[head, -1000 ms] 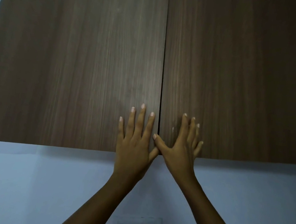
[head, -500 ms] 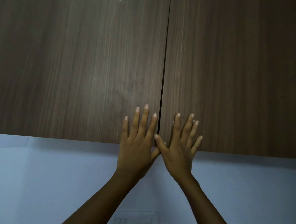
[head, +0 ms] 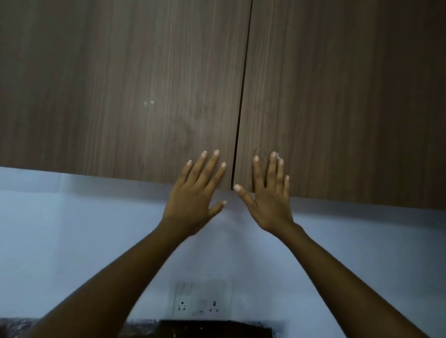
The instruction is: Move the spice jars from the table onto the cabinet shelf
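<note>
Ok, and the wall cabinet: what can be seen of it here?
The cabinet shows two flat doors in dark brown wood-grain finish, both shut, meeting at a thin vertical seam. No handle shows. A few pale specks mark the left door. Its straight lower edge hangs above a pale wall. The left hand and right hand, fingers straight and spread, lie over the doors' lower corners either side of the seam; contact cannot be told. The inside is hidden.
</note>
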`<state>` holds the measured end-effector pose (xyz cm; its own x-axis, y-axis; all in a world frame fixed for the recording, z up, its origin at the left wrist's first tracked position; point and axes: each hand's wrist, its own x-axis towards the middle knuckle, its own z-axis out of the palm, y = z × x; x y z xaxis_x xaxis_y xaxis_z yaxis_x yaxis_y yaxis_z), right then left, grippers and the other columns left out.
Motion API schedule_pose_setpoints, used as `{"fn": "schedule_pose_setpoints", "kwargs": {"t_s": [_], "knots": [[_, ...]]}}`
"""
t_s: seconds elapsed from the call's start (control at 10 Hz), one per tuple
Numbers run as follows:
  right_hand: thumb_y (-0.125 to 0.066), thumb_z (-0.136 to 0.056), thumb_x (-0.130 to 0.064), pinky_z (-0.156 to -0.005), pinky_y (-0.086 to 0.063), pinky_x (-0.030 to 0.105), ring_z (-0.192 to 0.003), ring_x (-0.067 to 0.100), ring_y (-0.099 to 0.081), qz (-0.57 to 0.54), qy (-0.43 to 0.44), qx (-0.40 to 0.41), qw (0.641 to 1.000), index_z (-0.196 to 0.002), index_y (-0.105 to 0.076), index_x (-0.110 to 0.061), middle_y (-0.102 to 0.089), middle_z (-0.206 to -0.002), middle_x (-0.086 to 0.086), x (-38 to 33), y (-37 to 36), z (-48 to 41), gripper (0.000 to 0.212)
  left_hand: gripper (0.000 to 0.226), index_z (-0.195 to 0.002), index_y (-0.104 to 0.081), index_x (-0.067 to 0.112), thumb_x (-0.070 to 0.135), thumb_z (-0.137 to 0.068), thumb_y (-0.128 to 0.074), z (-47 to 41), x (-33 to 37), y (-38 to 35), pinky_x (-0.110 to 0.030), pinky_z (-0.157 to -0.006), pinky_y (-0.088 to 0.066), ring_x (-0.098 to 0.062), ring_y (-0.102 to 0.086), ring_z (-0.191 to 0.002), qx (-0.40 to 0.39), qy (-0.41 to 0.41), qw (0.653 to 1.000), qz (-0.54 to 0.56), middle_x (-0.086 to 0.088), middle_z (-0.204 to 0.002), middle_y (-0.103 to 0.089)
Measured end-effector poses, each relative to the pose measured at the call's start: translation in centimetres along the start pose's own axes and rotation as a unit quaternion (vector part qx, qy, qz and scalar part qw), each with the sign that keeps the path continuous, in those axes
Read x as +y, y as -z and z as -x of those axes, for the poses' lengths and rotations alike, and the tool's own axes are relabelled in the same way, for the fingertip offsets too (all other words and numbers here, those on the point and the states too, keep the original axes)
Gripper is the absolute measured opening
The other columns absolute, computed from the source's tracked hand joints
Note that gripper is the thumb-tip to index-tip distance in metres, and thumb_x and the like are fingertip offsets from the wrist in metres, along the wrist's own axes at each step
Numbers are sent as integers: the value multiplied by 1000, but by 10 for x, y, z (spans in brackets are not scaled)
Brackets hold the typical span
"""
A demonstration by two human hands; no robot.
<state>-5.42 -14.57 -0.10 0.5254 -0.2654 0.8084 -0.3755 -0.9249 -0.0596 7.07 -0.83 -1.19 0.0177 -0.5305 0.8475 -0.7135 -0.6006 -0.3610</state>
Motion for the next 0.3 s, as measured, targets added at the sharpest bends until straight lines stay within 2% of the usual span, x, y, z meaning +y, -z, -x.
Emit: {"fn": "schedule_pose_setpoints", "kwargs": {"t_s": [0.2,0.3], "knots": [[6,-70,-75,-115,8,47,-135,16,29,94,82,-79,989,-146,12,-20,32,-146,0,23,28,30,94,74,-146,13,14,53,-96,-27,31,-3,42,-42,-117,3,-25,14,-144,-105,45,993,-2,-7,-156,16],[5,-73,-72,-113,12,43,-136,16,28,121,99,-51,986,-146,13,-14,29,-148,2,32,51,46,93,73,-144,12,11,54,-96,-24,41,2,66,-41,-116,3,-25,11,-144,-65,66,996,-13,-10,-157,11]]}}
